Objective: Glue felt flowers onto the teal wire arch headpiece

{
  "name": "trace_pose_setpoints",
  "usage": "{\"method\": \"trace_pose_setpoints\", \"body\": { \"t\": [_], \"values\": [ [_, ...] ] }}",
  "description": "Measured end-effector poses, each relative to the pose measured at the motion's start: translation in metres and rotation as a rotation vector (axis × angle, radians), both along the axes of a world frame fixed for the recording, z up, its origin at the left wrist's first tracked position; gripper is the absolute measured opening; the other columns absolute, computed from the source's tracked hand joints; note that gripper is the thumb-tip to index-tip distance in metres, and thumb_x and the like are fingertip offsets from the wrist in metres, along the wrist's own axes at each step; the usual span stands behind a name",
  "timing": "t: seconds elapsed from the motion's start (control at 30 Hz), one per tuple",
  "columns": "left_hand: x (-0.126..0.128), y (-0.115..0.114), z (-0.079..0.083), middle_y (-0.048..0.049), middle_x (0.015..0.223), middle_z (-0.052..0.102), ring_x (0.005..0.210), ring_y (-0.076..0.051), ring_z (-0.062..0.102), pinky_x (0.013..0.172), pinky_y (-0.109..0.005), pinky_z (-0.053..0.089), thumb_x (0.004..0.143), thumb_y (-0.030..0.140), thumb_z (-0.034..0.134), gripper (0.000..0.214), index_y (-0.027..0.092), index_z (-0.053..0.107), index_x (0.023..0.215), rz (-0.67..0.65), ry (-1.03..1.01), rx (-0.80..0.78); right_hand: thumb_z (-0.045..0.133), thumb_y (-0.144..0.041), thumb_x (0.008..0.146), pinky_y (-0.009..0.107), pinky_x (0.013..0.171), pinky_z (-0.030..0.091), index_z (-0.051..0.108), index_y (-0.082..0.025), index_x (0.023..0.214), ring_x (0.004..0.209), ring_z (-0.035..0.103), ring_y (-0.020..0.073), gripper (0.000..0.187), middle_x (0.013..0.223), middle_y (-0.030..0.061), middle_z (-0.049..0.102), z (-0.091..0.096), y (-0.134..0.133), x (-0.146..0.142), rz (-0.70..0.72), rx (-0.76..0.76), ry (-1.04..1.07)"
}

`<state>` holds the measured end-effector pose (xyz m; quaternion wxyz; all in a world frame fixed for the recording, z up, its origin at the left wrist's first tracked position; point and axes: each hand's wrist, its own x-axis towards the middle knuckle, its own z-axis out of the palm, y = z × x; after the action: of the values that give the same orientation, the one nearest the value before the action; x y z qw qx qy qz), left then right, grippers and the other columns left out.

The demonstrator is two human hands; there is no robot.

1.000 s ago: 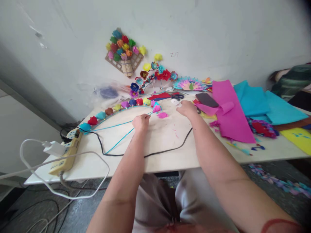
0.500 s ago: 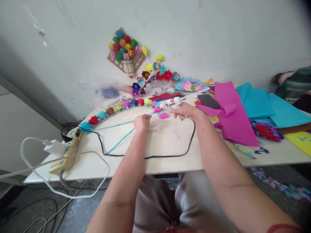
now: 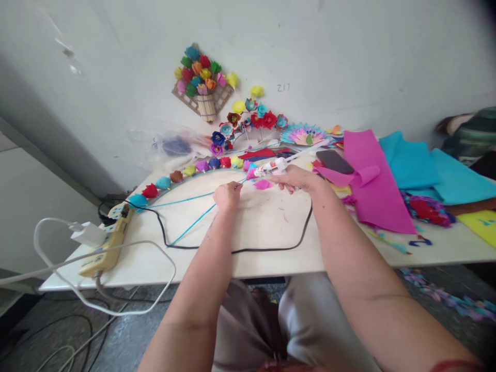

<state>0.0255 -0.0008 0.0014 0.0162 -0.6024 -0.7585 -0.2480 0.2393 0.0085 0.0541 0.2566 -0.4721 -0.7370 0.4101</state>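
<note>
My left hand (image 3: 227,197) is pinched closed on a thin blue cord (image 3: 184,199), whose loose end trails down to the left. A pink paper flower (image 3: 251,172) sits just past my left fingertips, at the end of the cord. My right hand (image 3: 295,179) is wrapped round a white patterned glue gun (image 3: 268,168), with a long glue stick (image 3: 310,151) jutting out of its rear. The nozzle is at the pink flower; whether it touches cannot be seen. A loose pink petal (image 3: 263,184) lies below the nozzle. Several coloured paper flowers (image 3: 176,176) form an arc to the left.
A black cable (image 3: 267,250) loops across the table in front of me. On the left lies a power strip (image 3: 104,248) with a white charger (image 3: 88,235). Pink paper (image 3: 375,181), blue paper (image 3: 406,160) and a phone (image 3: 334,161) lie right. Finished flowers (image 3: 267,120) stand by the wall.
The glue gun's nozzle has dipped slightly towards the pink flower. My left hand keeps its hold on the cord, almost unmoved. The whole view has shifted a little.
</note>
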Motion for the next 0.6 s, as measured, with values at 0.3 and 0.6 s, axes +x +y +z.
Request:
{"method": "trace_pose_setpoints", "body": {
  "t": [0.3,0.6],
  "values": [
    [-0.0004,0.0006,-0.0010,-0.0002,0.081,0.067,0.079,-0.016,0.057,0.065,-0.024,0.036,0.075,0.048,0.042,0.032,0.033,0.063,0.092,-0.005,0.011,-0.002,0.059,-0.052,0.065,0.017,0.030,0.033,0.049,-0.015,0.071,0.029,0.036,0.0024,0.039,0.048,-0.0029,0.050,-0.0042,0.0026,-0.0013,0.006,0.015,-0.012],
    [0.0003,0.0012,-0.0017,0.0002,0.081,0.067,0.077,-0.015,0.057,0.063,-0.023,0.036,0.075,0.048,0.043,0.031,0.034,0.064,0.092,-0.002,0.031,0.017,0.059,-0.051,0.065,0.016,0.030,0.031,0.049,-0.015,0.068,0.031,0.036,0.0026,0.038,0.047,-0.0037,0.047,-0.0069,0.0052,-0.0023,-0.003,0.019,-0.030]
  ]
}}
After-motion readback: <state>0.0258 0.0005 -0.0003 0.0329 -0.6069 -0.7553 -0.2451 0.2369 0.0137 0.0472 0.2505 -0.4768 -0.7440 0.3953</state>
